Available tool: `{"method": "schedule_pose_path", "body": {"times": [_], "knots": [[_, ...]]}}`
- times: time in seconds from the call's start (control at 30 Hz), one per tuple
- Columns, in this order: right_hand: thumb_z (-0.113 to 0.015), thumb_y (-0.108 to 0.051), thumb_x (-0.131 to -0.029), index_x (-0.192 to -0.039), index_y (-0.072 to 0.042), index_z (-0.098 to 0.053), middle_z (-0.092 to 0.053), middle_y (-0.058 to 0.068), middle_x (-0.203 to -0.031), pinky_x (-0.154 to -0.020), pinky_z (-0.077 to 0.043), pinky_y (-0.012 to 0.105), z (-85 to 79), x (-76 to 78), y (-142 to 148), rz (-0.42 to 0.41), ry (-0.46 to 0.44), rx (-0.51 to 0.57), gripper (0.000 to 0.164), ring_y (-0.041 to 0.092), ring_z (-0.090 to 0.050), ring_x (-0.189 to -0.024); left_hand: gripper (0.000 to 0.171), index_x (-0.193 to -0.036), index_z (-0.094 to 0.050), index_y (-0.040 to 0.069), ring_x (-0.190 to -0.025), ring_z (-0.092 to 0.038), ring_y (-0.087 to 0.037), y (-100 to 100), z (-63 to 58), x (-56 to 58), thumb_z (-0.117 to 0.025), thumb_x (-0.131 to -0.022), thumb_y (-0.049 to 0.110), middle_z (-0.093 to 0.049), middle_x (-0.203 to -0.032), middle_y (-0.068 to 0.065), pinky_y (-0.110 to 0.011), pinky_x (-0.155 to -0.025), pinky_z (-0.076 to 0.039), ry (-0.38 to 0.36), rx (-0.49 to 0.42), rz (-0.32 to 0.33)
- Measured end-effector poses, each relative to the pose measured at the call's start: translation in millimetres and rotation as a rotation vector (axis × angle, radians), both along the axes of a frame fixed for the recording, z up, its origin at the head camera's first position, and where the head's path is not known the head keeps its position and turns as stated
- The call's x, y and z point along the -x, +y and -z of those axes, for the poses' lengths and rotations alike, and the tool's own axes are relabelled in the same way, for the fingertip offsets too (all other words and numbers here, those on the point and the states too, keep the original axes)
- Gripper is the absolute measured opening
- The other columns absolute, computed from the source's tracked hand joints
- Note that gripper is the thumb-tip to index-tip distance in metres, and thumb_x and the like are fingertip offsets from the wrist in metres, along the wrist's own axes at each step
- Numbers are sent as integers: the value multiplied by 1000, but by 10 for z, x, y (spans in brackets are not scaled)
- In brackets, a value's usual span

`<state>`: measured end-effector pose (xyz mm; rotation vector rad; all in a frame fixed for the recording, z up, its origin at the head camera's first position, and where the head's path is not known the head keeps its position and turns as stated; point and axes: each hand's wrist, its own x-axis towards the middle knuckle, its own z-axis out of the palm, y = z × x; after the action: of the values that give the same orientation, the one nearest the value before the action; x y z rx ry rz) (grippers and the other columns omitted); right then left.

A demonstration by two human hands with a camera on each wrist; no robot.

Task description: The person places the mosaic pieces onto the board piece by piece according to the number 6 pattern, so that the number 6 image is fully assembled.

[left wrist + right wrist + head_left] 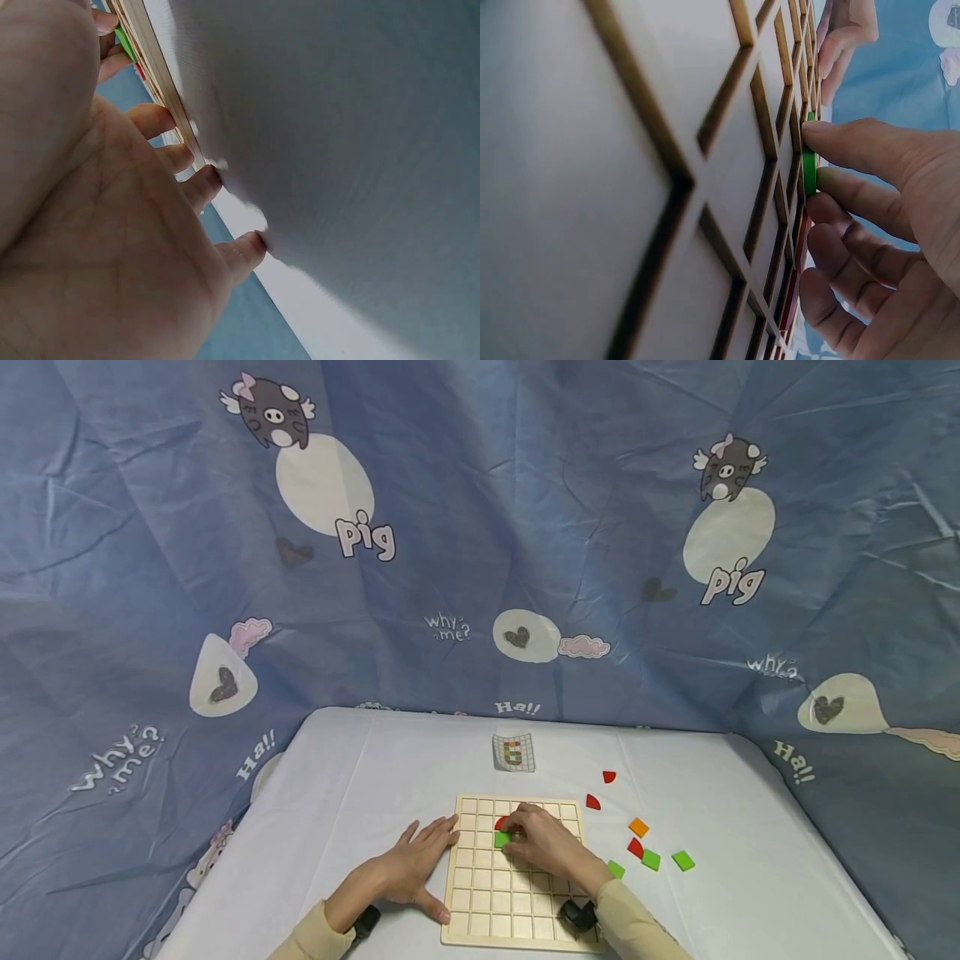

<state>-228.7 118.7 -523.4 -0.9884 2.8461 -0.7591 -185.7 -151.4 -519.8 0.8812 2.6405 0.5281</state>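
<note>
A pale wooden grid board [501, 926] lies on the white table. My left hand [416, 867] is spread along its left side, fingertips and thumb at the edge; in the left wrist view the fingers [201, 187] lie by the board's side. Over the upper middle squares, my right hand [551, 843] pinches a green square tile [502, 840] between thumb and index finger. The same green tile [810, 161] shows at the fingertips in the right wrist view. A red quarter-circle piece [501, 822] sits just above it, partly hidden by the fingers.
Right of the board lie loose red quarter-circles [593, 802], an orange square [638, 827] and green squares [683, 860]. A paper pattern card [513, 752] lies behind the board. A blue printed cloth [450, 527] hangs behind the table.
</note>
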Motion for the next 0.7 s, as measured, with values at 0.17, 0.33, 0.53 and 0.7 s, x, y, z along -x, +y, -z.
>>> {"method": "schedule_pose_path", "body": {"times": [0.17,0.33,0.53,0.7], "knots": [[-76,-27,-84,-104,-14,-71,-62,-4,-94,-69,-50,20,8,-3,8,-3,-5,15,24,7,-58,-81,117,-148,-26,6,-149,-13,-35,-2,9,7,-78,-61,65,-12,-161,-17,-65,-115,-10,3,0,4],[-74,-24,-86,-102,-14,-71,-63,-5,-94,-71,-50,20,15,-6,17,-3,-13,28,19,5,-58,-81,117,-148,-26,6,-149,-12,-34,-4,10,4,-78,-62,65,-11,-162,-16,-64,-115,-10,-4,5,3],[-72,-19,-87,-101,-12,-71,-64,-4,-92,-70,-50,19,-1,6,3,-6,-68,42,15,3,-57,-79,117,-148,-26,6,-149,-11,-34,5,-15,-1,-78,-62,65,-10,-162,-15,-63,-116,-9,-18,7,-7],[-73,-16,-86,-99,-9,-71,-64,-2,-91,-71,-51,19,8,11,-27,4,-67,52,14,5,-58,-79,117,-148,-27,6,-149,-11,-35,8,-14,-1,-78,-62,65,-10,-162,-16,-63,-116,-9,-15,7,-4]]}}
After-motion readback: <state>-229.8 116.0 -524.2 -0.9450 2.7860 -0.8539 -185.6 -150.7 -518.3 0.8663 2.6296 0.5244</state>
